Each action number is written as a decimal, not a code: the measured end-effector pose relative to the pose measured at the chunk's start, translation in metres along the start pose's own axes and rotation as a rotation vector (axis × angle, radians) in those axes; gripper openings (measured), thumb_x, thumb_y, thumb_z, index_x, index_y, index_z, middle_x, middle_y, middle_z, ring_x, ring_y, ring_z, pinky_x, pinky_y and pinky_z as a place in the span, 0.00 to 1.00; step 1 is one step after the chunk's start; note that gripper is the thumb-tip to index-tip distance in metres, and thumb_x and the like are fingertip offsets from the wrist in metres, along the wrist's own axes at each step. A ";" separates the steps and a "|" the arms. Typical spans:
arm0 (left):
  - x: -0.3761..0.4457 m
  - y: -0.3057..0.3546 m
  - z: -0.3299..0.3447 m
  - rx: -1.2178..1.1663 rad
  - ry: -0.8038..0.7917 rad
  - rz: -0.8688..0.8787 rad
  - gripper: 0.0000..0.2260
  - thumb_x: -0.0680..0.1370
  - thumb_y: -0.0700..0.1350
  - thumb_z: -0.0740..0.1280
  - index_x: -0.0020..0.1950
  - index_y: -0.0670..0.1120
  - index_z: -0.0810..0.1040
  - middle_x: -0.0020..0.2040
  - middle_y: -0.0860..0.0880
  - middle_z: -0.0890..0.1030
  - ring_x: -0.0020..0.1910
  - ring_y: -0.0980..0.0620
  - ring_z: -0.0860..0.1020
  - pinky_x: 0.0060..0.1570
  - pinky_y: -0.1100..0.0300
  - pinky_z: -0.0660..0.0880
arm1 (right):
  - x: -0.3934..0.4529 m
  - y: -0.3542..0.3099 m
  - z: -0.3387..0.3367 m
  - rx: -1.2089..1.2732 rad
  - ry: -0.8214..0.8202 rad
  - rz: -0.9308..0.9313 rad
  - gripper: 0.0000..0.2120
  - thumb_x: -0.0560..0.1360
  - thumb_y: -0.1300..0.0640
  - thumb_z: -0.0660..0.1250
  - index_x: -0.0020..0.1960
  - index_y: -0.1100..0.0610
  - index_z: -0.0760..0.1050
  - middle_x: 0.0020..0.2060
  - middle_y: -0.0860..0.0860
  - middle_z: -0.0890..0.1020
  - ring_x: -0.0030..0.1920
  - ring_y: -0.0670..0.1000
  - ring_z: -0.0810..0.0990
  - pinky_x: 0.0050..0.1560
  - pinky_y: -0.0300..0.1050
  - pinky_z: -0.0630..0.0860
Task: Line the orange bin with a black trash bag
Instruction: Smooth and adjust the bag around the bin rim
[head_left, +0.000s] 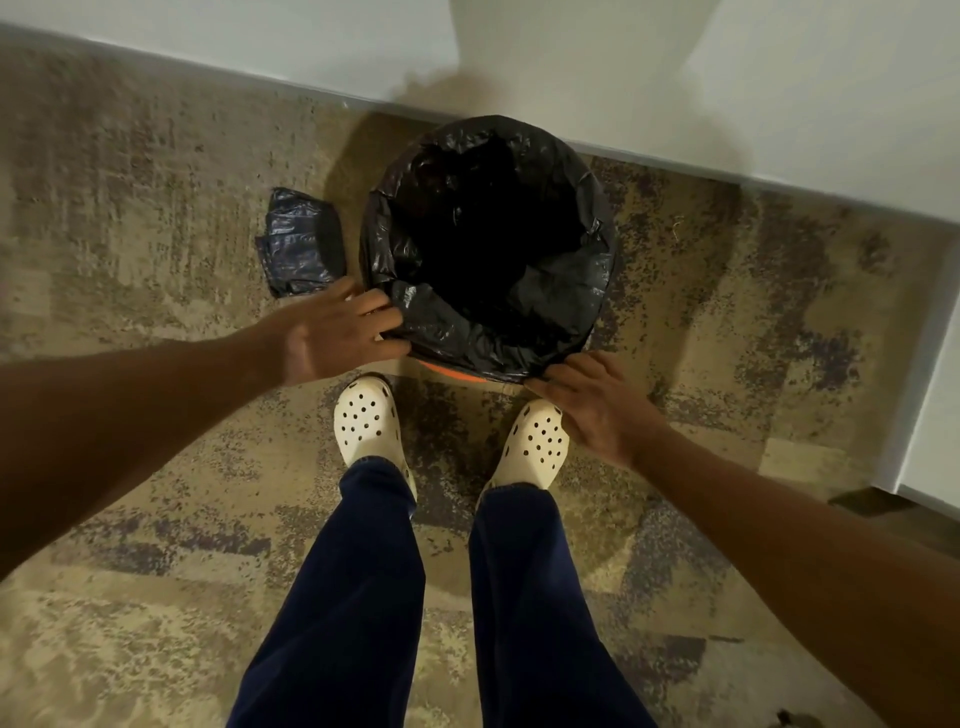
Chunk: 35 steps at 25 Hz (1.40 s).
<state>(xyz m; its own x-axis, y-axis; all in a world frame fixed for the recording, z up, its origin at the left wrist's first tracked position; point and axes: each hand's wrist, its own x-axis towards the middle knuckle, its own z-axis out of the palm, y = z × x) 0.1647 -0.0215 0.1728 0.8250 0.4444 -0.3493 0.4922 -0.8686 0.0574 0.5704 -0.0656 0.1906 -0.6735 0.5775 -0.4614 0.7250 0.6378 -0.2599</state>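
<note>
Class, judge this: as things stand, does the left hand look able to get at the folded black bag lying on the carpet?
Probably yes. The left hand is beside the folded bag, with only open carpet between them.

The floor (156, 208) was covered in a mottled carpet of tan and beige, broken by dark purplish-grey speckled patches. At the far side ran a pale wall (260, 36) with a light baseboard (675, 161), slanting across the view. On the right a second pale wall (935, 389) came nearer. Soft shadows fell on the far wall.
</note>
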 end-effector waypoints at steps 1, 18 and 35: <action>0.003 0.002 0.000 -0.005 0.034 -0.014 0.22 0.73 0.36 0.77 0.64 0.48 0.77 0.59 0.44 0.79 0.57 0.41 0.76 0.54 0.42 0.75 | 0.002 -0.001 0.000 0.001 0.006 0.009 0.33 0.72 0.54 0.76 0.76 0.50 0.74 0.66 0.50 0.80 0.67 0.57 0.77 0.71 0.59 0.69; 0.015 0.079 -0.023 -0.590 0.128 -0.862 0.11 0.80 0.42 0.65 0.50 0.38 0.86 0.54 0.40 0.78 0.54 0.39 0.76 0.45 0.45 0.80 | 0.040 -0.034 -0.016 0.642 -0.063 0.852 0.14 0.82 0.58 0.57 0.52 0.57 0.83 0.44 0.56 0.86 0.41 0.58 0.85 0.42 0.55 0.85; -0.008 0.044 -0.004 -0.186 0.178 -0.169 0.13 0.78 0.38 0.67 0.61 0.42 0.82 0.57 0.40 0.82 0.55 0.39 0.80 0.54 0.45 0.80 | 0.032 -0.071 -0.011 0.020 -0.058 0.116 0.34 0.81 0.50 0.65 0.84 0.56 0.58 0.82 0.57 0.63 0.83 0.60 0.60 0.81 0.64 0.57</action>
<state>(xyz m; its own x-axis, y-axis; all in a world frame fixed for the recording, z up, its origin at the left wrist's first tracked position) 0.1804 -0.0624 0.1816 0.7544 0.6251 -0.2002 0.6558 -0.7310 0.1888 0.4955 -0.0863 0.2038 -0.5757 0.6159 -0.5377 0.8007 0.5577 -0.2185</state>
